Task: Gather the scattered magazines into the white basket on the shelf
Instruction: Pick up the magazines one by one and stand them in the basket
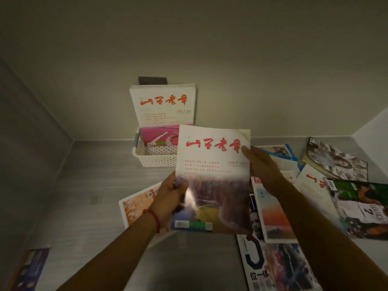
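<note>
Nearest the front edge of the grey shelf (88,185), a blue-covered magazine (31,267) lies at the left corner and a magazine with a big dark numeral (273,267) lies to the right. Above the shelf both hands hold up one white magazine with red brush lettering (214,177): the left hand (170,198), a red string at its wrist, is clamped on the lower left edge with the thumb over the cover, and the right hand (262,166) is pressed flat along the right edge, fingers reaching toward the top corner. An orange-covered magazine (136,206) lies under the left hand. More magazines are scattered toward the right edge, a basketball cover (361,206) among them. Just behind the held magazine, against the back wall, stands the white basket (155,156), with a matching red-lettered magazine (163,103) upright in it.
</note>
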Action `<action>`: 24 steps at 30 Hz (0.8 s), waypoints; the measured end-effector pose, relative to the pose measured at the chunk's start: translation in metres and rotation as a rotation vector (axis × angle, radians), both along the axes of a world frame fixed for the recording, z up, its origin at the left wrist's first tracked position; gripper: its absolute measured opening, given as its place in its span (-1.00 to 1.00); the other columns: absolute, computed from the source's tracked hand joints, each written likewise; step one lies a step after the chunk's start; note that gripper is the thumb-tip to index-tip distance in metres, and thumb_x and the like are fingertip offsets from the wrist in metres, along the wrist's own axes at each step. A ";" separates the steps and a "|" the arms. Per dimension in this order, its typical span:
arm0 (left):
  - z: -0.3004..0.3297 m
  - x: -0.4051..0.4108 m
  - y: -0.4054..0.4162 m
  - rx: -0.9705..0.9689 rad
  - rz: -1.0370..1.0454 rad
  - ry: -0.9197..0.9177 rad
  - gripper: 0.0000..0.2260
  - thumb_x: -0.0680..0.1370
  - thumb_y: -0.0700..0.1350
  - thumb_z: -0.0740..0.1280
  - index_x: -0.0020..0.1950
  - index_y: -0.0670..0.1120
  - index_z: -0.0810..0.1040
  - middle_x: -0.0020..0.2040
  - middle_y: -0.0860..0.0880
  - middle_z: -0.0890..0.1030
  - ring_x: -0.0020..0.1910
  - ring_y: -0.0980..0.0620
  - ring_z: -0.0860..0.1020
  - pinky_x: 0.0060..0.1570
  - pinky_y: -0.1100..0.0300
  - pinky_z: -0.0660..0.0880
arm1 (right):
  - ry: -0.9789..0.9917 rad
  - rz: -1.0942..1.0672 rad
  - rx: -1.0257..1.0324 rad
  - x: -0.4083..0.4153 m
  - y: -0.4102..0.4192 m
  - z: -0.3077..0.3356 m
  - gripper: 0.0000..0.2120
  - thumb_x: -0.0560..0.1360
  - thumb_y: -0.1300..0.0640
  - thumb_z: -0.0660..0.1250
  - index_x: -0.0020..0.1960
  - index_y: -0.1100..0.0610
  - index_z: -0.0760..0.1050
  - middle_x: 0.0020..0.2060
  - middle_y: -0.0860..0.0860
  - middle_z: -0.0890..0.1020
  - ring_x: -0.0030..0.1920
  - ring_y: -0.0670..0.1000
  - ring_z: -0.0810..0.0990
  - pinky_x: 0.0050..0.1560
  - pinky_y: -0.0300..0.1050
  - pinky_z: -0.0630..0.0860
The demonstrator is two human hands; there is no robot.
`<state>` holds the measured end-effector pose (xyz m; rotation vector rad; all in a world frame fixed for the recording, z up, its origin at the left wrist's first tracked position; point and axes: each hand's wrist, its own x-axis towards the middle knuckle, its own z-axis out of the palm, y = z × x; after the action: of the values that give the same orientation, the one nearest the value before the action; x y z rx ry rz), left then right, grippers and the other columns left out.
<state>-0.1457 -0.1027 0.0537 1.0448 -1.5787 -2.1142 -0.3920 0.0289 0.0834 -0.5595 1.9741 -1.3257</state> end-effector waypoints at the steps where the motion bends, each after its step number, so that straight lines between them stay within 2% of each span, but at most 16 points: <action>1: 0.002 0.004 -0.009 -0.035 -0.006 0.012 -0.75 0.66 -0.21 0.21 0.33 -0.06 0.50 0.11 -0.15 0.68 0.00 -0.14 0.67 -0.11 -0.03 0.64 | 0.061 -0.005 0.028 0.002 -0.012 0.004 -0.43 0.50 -0.35 0.20 0.20 0.12 0.53 0.06 0.13 0.68 0.04 0.18 0.68 0.10 0.26 0.60; 2: 0.005 0.009 -0.018 -0.058 -0.019 0.020 -0.72 0.66 -0.22 0.21 0.37 -0.11 0.47 0.18 -0.16 0.66 0.10 -0.18 0.67 0.02 -0.12 0.64 | 0.086 -0.009 0.032 0.005 -0.023 0.009 -0.44 0.55 -0.31 0.15 0.17 0.16 0.52 0.02 0.16 0.68 0.02 0.20 0.69 0.08 0.29 0.60; 4: 0.010 0.019 -0.034 -0.089 -0.038 0.013 -0.69 0.65 -0.20 0.22 0.40 -0.13 0.44 0.23 -0.16 0.65 0.16 -0.17 0.66 0.10 -0.14 0.63 | 0.122 -0.012 0.035 0.008 -0.047 0.014 -0.49 0.63 -0.18 0.08 0.11 0.25 0.53 -0.04 0.22 0.68 -0.03 0.24 0.69 0.07 0.30 0.60; 6: 0.015 0.027 -0.053 -0.133 -0.036 -0.014 -0.69 0.65 -0.17 0.23 0.39 -0.11 0.46 0.22 -0.13 0.65 0.15 -0.11 0.67 0.04 -0.01 0.66 | 0.159 -0.035 0.059 0.009 -0.067 0.017 -0.55 0.65 -0.08 0.09 0.07 0.28 0.56 -0.08 0.22 0.69 -0.07 0.22 0.69 0.08 0.22 0.62; 9: 0.020 0.032 -0.085 -0.275 0.004 -0.088 -0.70 0.64 -0.20 0.26 0.37 -0.13 0.51 0.21 -0.11 0.65 0.18 -0.14 0.64 0.03 0.09 0.66 | 0.303 0.038 0.052 0.009 -0.094 0.030 -0.57 0.66 -0.05 0.11 -0.05 0.25 0.59 -0.17 0.14 0.70 -0.20 0.09 0.69 -0.18 -0.12 0.64; 10: 0.023 0.031 -0.097 -0.338 0.031 -0.108 -0.70 0.63 -0.22 0.27 0.36 -0.14 0.53 0.21 -0.11 0.65 0.20 -0.14 0.63 0.03 0.12 0.65 | 0.366 0.077 0.029 0.009 -0.104 0.036 -0.56 0.67 -0.05 0.10 -0.08 0.25 0.58 -0.19 0.12 0.70 -0.21 0.08 0.69 -0.21 -0.14 0.62; 12: 0.034 0.025 -0.122 -0.447 0.083 -0.126 -0.71 0.63 -0.18 0.28 0.36 -0.13 0.54 0.22 -0.10 0.64 0.19 -0.10 0.61 0.06 0.12 0.63 | 0.474 0.112 -0.044 0.006 -0.124 0.051 -0.57 0.67 -0.05 0.09 -0.08 0.25 0.54 -0.20 0.11 0.69 -0.22 0.04 0.67 -0.18 -0.04 0.60; 13: 0.040 0.021 -0.133 -0.502 0.102 -0.139 -0.71 0.64 -0.13 0.28 0.36 -0.11 0.55 0.22 -0.09 0.64 0.17 -0.08 0.61 0.07 0.12 0.61 | 0.522 0.107 -0.090 0.003 -0.135 0.059 -0.59 0.67 -0.04 0.10 -0.06 0.25 0.53 -0.23 0.08 0.67 -0.27 -0.02 0.65 -0.24 -0.05 0.58; 15: 0.052 0.011 -0.157 -0.688 0.134 -0.231 -0.71 0.64 -0.06 0.27 0.32 -0.10 0.57 0.17 -0.12 0.65 0.08 -0.06 0.61 -0.03 0.22 0.57 | 0.571 0.082 -0.170 -0.004 -0.155 0.073 -0.66 0.66 -0.03 0.13 -0.02 0.21 0.52 -0.27 0.01 0.65 -0.40 -0.16 0.60 -0.35 -0.23 0.52; 16: 0.057 0.006 -0.168 -0.780 0.157 -0.289 -0.71 0.64 -0.04 0.27 0.30 -0.11 0.58 0.13 -0.14 0.66 0.04 -0.08 0.61 -0.08 0.23 0.55 | 0.573 0.070 -0.194 -0.007 -0.164 0.079 -0.69 0.65 -0.03 0.15 0.00 0.18 0.52 -0.27 0.01 0.67 -0.41 -0.15 0.62 -0.37 -0.29 0.53; 18: 0.064 -0.006 -0.186 -0.849 0.223 -0.363 -0.71 0.63 -0.02 0.29 0.28 -0.12 0.59 0.11 -0.17 0.67 0.03 -0.15 0.64 0.00 0.11 0.58 | 0.553 0.054 -0.223 -0.011 -0.179 0.085 -0.70 0.64 -0.03 0.17 0.04 0.17 0.53 -0.22 0.05 0.70 -0.33 -0.05 0.68 -0.31 -0.21 0.62; 20: 0.067 -0.019 -0.199 -0.800 0.291 -0.389 -0.74 0.61 -0.01 0.31 0.21 -0.12 0.62 0.11 -0.18 0.69 0.02 -0.18 0.66 0.09 -0.02 0.62 | 0.529 0.038 -0.252 -0.014 -0.191 0.087 -0.69 0.64 -0.03 0.18 0.07 0.20 0.54 -0.19 0.08 0.70 -0.28 0.03 0.70 -0.21 -0.06 0.68; 24: 0.054 -0.042 -0.221 -0.614 0.394 -0.398 -0.79 0.56 -0.02 0.37 0.00 -0.14 0.67 0.01 -0.20 0.71 -0.02 -0.20 0.68 0.09 -0.02 0.63 | 0.491 -0.002 -0.259 -0.019 -0.207 0.076 -0.68 0.63 -0.05 0.19 0.01 0.21 0.53 -0.23 0.11 0.70 -0.25 0.06 0.70 -0.07 0.11 0.67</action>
<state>-0.1873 -0.3232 0.1074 1.4339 -1.8278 -1.0994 -0.4106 -0.1783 0.1591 -1.0933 2.1903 -1.5675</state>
